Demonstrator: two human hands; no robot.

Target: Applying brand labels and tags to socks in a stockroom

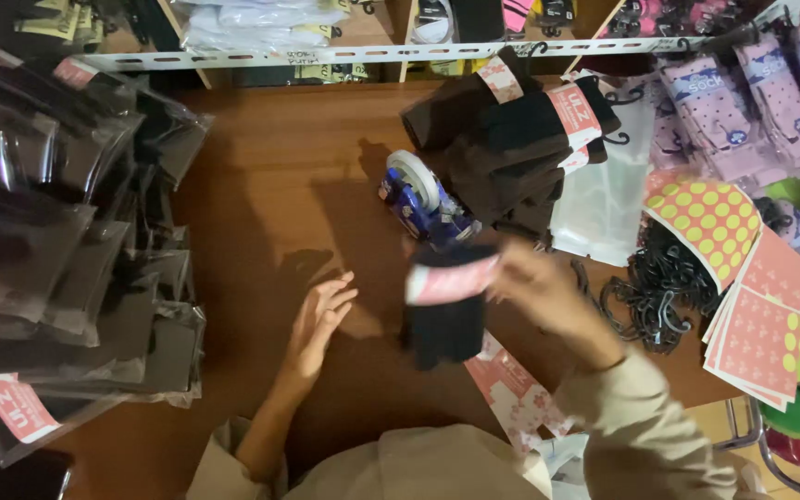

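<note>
The brown wooden table (280, 167) lies between packaged stock and hanging socks. Your right hand (539, 287) grips the pink paper band of a black sock pair (444, 319), raised above the table. Judged soft, light and limp; hold at the band. Your left hand (318, 319) rests released, just beside it.

Bare brown tabletop (280, 176): open strip from the far shelf rail (326, 56) down the middle to the left hand (318, 319), which lies open on it.
Left edge: closed off by leaning stacks of bagged dark socks (57, 241).
Centre right: blue tape dispenser (421, 202), just beside a heap of banded dark socks (511, 139).
Right side: clear bags (604, 199), black hooks (655, 292) and pink sticker sheets (756, 319) crowd the surface.
Right hand (543, 292): holds a banded sock pair (446, 310) above the near table.
</note>
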